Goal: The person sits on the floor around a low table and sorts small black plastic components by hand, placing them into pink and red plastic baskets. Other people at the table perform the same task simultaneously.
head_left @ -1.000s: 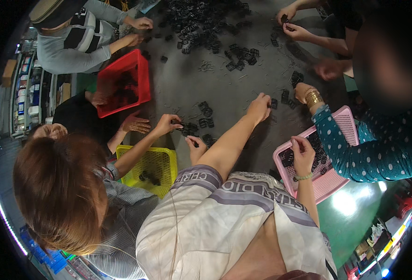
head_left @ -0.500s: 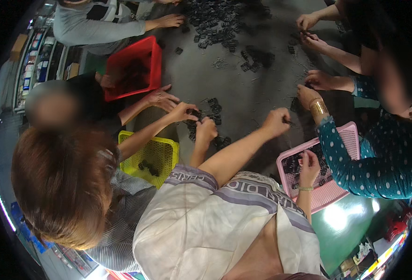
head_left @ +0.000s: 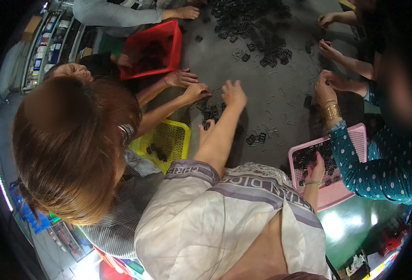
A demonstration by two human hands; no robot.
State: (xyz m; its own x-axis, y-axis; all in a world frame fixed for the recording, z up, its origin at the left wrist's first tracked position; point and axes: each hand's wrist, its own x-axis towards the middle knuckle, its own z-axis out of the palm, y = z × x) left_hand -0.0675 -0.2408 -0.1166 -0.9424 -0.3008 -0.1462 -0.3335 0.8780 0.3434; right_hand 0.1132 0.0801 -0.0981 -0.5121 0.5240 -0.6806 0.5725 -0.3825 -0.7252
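Head view: two hands at work among small black clips on a grey surface, other people busy all round.

At the left, a yellow basket [head_left: 168,140] with a few dark pieces in it sits just beside the person's left forearm. The left hand [head_left: 234,93] reaches forward with fingers spread, its grip wide and holding nothing, hovering over a small heap of black clips [head_left: 211,113]. A co-worker's hand [head_left: 195,91] is just to its left, close to the same heap. More clips [head_left: 256,138] lie loose to the right of the forearm, and a large pile [head_left: 248,18] sits far forward. At the right, a pink basket [head_left: 341,193] holds dark pieces. The right hand [head_left: 315,171] rests inside it on them, and I cannot tell whether its grip holds any.
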